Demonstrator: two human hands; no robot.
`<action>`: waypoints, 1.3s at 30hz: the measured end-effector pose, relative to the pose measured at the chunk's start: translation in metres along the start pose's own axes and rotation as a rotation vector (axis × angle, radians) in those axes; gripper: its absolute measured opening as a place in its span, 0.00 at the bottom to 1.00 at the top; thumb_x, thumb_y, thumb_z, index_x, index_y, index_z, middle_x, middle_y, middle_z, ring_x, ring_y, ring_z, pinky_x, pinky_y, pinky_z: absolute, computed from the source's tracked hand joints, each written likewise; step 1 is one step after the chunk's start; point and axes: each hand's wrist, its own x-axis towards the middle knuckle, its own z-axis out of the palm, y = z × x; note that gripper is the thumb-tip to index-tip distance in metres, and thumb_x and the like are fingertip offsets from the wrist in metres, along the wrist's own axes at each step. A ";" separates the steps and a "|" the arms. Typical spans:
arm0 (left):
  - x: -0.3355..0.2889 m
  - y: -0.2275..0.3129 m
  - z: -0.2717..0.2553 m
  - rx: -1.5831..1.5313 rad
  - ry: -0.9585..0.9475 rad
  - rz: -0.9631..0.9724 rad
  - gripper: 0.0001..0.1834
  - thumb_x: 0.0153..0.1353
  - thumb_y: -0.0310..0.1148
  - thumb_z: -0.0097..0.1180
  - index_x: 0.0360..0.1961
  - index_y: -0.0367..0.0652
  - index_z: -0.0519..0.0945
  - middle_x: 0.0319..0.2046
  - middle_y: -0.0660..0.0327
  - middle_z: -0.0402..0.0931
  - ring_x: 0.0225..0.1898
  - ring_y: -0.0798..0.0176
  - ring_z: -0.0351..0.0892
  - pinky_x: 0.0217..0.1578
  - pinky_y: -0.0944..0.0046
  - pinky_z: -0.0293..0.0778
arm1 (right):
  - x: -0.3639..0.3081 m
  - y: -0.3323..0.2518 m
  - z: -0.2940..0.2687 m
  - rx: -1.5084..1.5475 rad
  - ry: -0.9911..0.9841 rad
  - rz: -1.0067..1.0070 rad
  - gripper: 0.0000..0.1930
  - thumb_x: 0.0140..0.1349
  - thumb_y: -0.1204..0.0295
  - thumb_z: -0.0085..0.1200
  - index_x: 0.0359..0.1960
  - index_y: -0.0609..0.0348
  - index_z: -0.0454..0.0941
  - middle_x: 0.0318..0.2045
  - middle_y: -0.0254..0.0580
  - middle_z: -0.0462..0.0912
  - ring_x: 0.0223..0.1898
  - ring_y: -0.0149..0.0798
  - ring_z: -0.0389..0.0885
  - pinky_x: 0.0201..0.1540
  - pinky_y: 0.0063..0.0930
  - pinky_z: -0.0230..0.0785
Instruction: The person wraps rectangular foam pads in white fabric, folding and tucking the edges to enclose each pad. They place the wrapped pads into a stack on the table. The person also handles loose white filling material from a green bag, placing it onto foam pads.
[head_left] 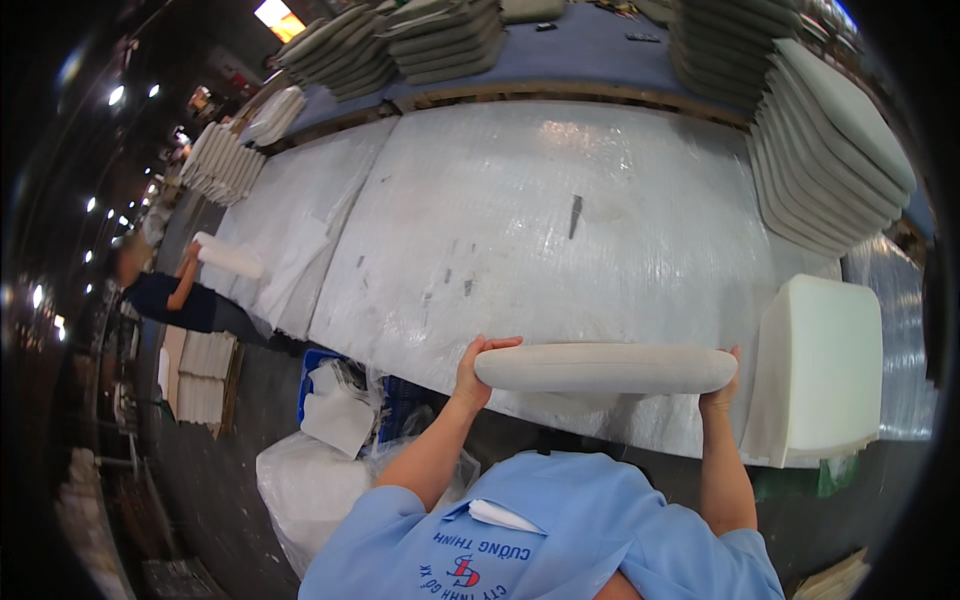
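We see the left hand [474, 372] and right hand [722, 385] clamped on the ends of a pad [605, 368], the right fingers mostly hidden behind it. The pad hangs level between them, above the counter's [560, 230] near edge, its underside hidden from us. A foam block [825, 365] lies just right.

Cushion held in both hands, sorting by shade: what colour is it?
Pale grey-beige cushion, plain, in the head view.

- The cushion [605, 368] is held edge-on between the left hand [472, 372] and right hand [722, 385], above the near edge of the plastic-covered table [560, 230].
- A foam block [825, 365] lies just right of the cushion, on the table's near right corner.
- Behind it, 1 leaning row of cushions [835, 150].
- More cushion stacks [400, 45] line the far edge.
- A co-worker [170, 295] stands far left.
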 end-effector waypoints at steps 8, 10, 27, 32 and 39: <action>-0.041 0.000 0.042 0.167 0.456 0.427 0.36 0.79 0.55 0.32 0.46 0.32 0.85 0.47 0.50 0.85 0.51 0.58 0.80 0.58 0.58 0.70 | -0.003 0.000 -0.010 -0.154 -0.022 -0.005 0.25 0.76 0.45 0.47 0.37 0.55 0.82 0.32 0.33 0.85 0.37 0.33 0.82 0.45 0.32 0.74; -0.059 0.002 0.079 0.405 0.484 0.523 0.35 0.79 0.53 0.33 0.42 0.33 0.86 0.44 0.52 0.85 0.48 0.59 0.80 0.55 0.59 0.71 | -0.010 -0.005 -0.031 -0.165 -0.069 -0.030 0.25 0.77 0.46 0.46 0.36 0.55 0.83 0.30 0.33 0.85 0.36 0.34 0.83 0.46 0.32 0.74; -0.055 0.004 0.049 -0.292 0.170 0.221 0.27 0.71 0.49 0.40 0.53 0.37 0.78 0.52 0.54 0.82 0.57 0.49 0.80 0.59 0.49 0.75 | -0.077 -0.069 0.069 -0.333 0.044 -0.365 0.35 0.79 0.46 0.33 0.21 0.59 0.79 0.21 0.34 0.78 0.29 0.33 0.73 0.36 0.30 0.66; -0.032 -0.017 0.035 -0.154 0.139 0.011 0.27 0.73 0.50 0.44 0.56 0.39 0.79 0.57 0.53 0.79 0.62 0.51 0.76 0.64 0.49 0.69 | -0.116 -0.126 0.160 -0.585 -0.101 -0.958 0.29 0.77 0.56 0.37 0.19 0.56 0.78 0.20 0.39 0.79 0.28 0.42 0.77 0.46 0.37 0.68; -0.062 -0.029 0.085 0.456 -0.537 0.171 0.38 0.69 0.48 0.59 0.71 0.34 0.66 0.66 0.47 0.69 0.69 0.45 0.66 0.69 0.53 0.61 | -0.146 -0.044 0.181 -1.097 -0.313 -1.339 0.16 0.65 0.61 0.56 0.21 0.53 0.80 0.22 0.36 0.80 0.30 0.44 0.78 0.61 0.47 0.63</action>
